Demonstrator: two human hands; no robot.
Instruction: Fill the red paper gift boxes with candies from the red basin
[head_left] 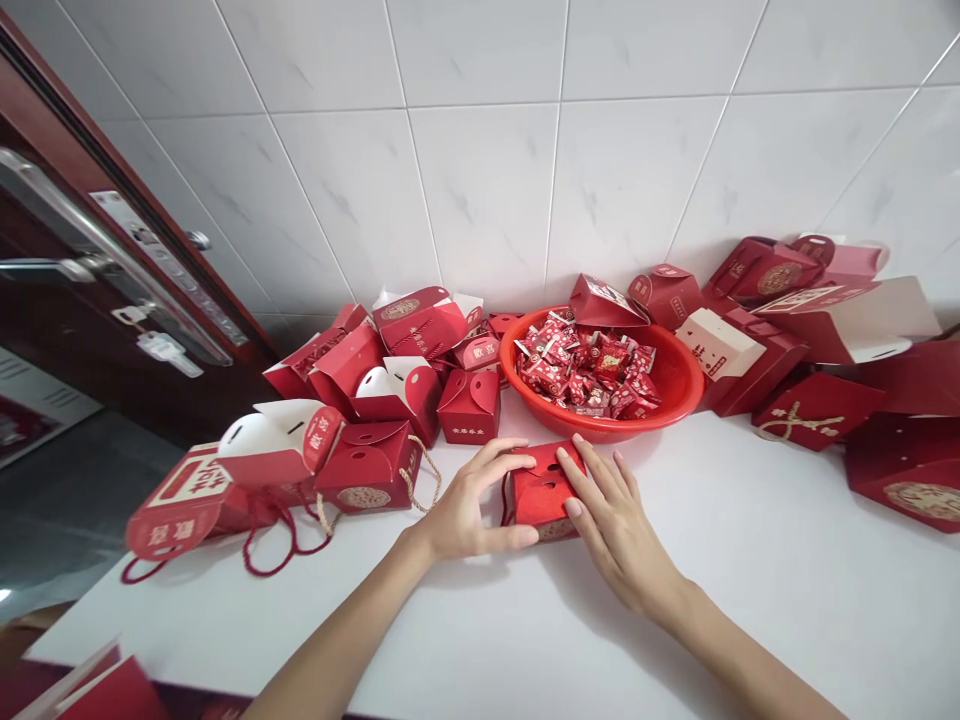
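A small red box (544, 492) with holes in its top flaps stands on the white table (480, 630), in front of the bowl. My left hand (469, 500) is around its left side, the thumb along the front edge and the fingers at the back left corner. My right hand (611, 520) lies on the top and right side of the box with its fingers stretched out. A dark red cord shows at the box's left side, partly behind my left hand.
Behind the box, an orange-red bowl (679, 385) holds several wrapped candies (589, 370). Several red boxes (367, 470) line the left and back, some with cords. More boxes (817, 410) stand at the right. A dark red door (150, 340) is at the left.
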